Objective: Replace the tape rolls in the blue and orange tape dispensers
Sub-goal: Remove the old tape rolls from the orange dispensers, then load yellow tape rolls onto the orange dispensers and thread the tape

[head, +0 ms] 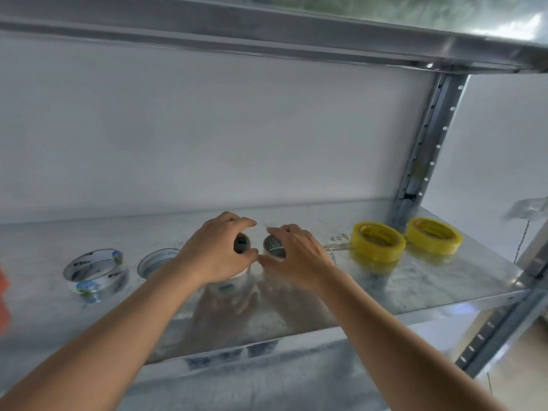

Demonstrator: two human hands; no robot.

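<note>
Both my hands reach onto a metal shelf (415,286). My left hand (216,250) curls over a clear tape roll (241,244) standing on the shelf, fingers around its rim. My right hand (293,253) grips a second clear roll (274,247) right beside it. Two more clear rolls lie further left: one with printed lettering (96,269) and one partly hidden behind my left wrist (155,261). Two yellow tape rolls (378,241) (433,235) lie flat on the right. An orange object (3,301) shows at the left edge; no blue dispenser is in view.
A white wall stands behind the shelf. An upper metal shelf (267,22) runs overhead. A perforated steel upright (427,143) rises at the back right and another (498,327) at the front right corner. A clear plastic piece (529,207) hangs at the far right.
</note>
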